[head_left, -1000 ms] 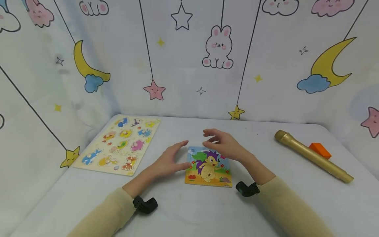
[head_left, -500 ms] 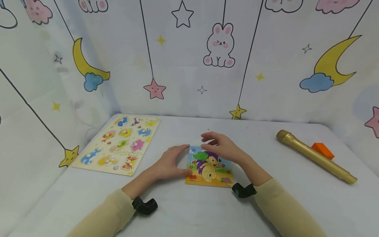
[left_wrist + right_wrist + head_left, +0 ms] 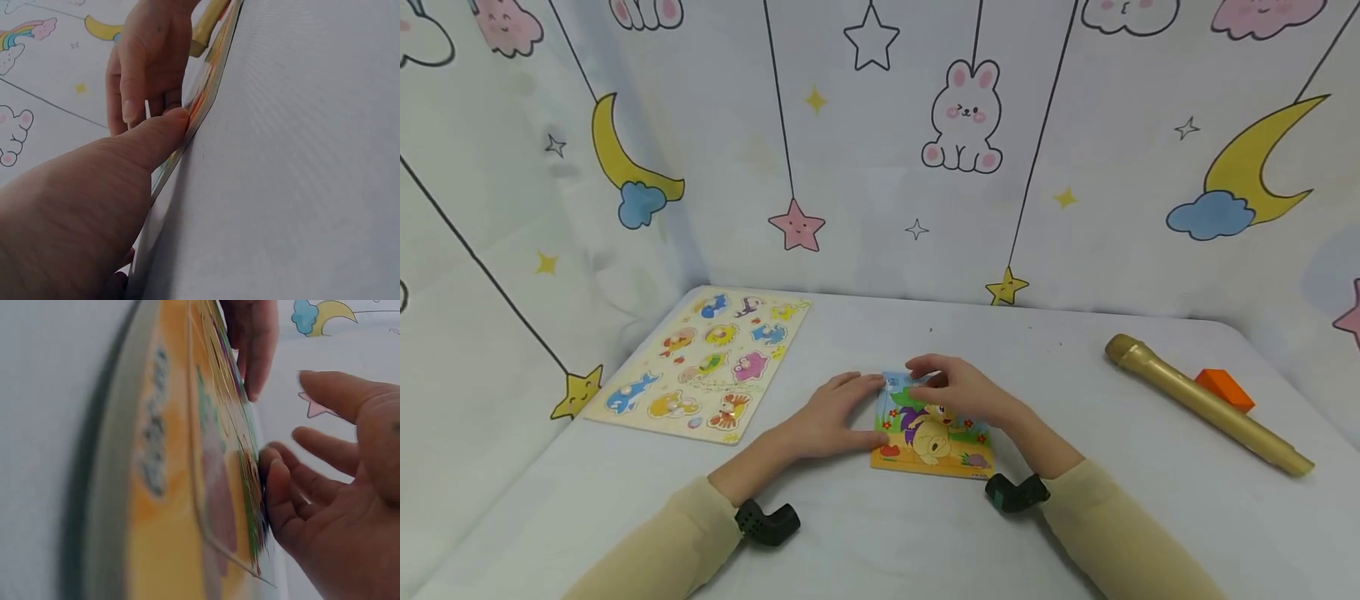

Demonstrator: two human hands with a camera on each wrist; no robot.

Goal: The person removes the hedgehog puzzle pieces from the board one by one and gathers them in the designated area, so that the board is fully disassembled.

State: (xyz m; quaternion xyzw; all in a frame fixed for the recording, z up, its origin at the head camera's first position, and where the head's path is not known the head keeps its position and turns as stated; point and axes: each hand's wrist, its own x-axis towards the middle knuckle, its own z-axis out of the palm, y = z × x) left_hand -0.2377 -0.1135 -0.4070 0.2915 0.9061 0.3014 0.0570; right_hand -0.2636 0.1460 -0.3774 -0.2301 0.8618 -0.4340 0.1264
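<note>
I observe the hedgehog puzzle [image 3: 931, 433] lying flat on the white table [image 3: 880, 533], centre, just in front of me. My left hand [image 3: 831, 412] rests at the puzzle's left edge; the left wrist view shows its thumb pressed against that edge, fingers fairly straight, gripping nothing. My right hand [image 3: 958, 387] lies over the puzzle's upper part, fingers relaxed and lightly bent, fingertips touching the picture surface; it holds nothing. An animal peg board [image 3: 703, 367] lies well to the left. A gold tube [image 3: 1206, 404] and an orange block [image 3: 1223, 389] sit together at far right.
</note>
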